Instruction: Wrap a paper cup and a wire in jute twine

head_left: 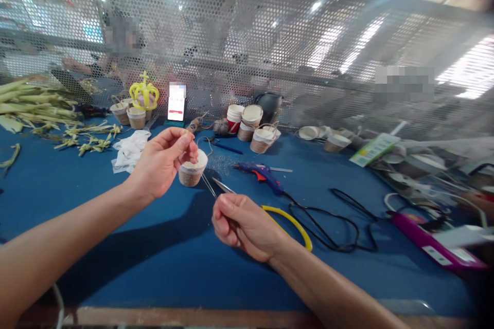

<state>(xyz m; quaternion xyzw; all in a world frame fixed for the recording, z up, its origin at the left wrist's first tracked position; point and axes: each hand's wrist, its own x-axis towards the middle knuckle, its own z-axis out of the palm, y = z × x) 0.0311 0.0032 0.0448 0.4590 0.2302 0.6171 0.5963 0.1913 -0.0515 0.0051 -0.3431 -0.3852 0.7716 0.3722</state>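
My left hand is raised over the blue table, thumb and fingers pinched together on what looks like the upper end of a thin pale thread. Lower and to its right, my right hand is closed on the thread's other end. The strand looks doubled near the right hand. Behind the left fingers stands a small cup wrapped in brown twine, with a white rim. Scissors with yellow handles lie beneath and behind my right hand, their pointed blades showing past its knuckles.
A blue glue gun with a black cord lies right of centre. Wrapped cups, a phone and a yellow crown stand along the perforated metal screen. Dried husks lie left, a purple power strip right.
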